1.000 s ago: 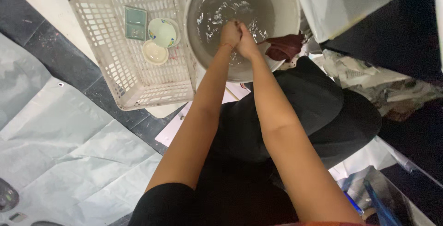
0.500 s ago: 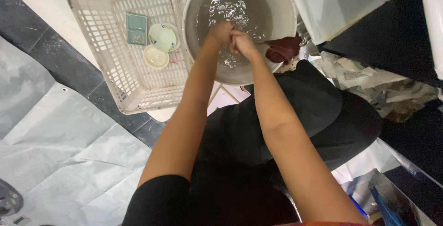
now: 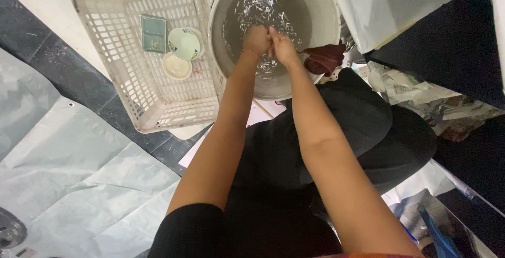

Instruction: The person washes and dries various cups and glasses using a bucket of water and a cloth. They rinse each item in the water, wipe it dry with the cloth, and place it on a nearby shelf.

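dark tiled floor (image 3: 68,73) under a pale, creased sheet (image 3: 79,184), possibly tarpaulin.

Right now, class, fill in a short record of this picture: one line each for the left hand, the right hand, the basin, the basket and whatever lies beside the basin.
left hand: closed in a fist, in the water, touching the other hand
right hand: pressed against it; any held thing is hidden
basin: round, metal, holding rippling water
basket: white plastic, left of the basin
in basket: green square dish, pale bowl, small cream dish
beside basin: dark red cloth at its right rim
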